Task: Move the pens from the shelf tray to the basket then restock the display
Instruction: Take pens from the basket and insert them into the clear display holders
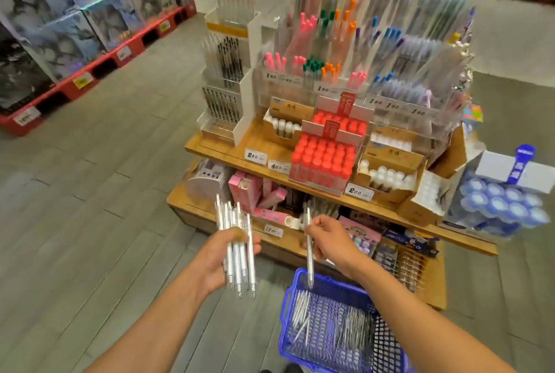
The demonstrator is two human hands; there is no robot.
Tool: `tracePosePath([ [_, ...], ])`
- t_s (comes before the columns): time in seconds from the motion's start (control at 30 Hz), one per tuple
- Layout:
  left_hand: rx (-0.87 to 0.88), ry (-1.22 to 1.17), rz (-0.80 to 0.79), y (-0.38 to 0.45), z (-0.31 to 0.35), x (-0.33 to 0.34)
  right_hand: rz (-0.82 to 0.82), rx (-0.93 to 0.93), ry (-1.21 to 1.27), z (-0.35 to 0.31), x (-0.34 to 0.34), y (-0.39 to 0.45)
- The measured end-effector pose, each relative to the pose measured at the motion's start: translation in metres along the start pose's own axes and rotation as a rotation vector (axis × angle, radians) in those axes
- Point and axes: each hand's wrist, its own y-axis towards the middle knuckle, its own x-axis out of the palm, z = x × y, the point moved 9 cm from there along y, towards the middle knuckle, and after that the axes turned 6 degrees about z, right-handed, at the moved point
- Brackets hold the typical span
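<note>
Gripping a fanned bundle of clear white pens (237,248) at lower centre, the left hand (223,255) is closed around it, while the right hand (329,240) pinches a single pen (309,255) tip-down above the blue basket (288,306). More pens lie inside that basket at bottom centre. Behind, red-capped bottles (326,159) crowd the wooden shelf (222,147), with price tags reading 2.50, 4.50 and 2.00.

Stationery shop: pen display racks (360,51) w/ price tags (256,156), stocked shelves.
</note>
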Motion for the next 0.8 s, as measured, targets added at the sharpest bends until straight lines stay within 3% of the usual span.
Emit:
tracePosePath([
  [0.43,0.055,-0.218,0.073,0.005,0.097,-0.105,-0.225,-0.09,-0.051,-0.137,0.12,0.046],
  [0.63,0.033,-0.144,-0.022,0.042,0.187,-0.137,-0.188,-0.02,0.02,-0.185,0.173,0.085],
  [0.8,0.018,0.002,-0.135,0.065,0.259,-0.133,-0.062,-0.022,0.034,-0.229,0.194,0.113],
])
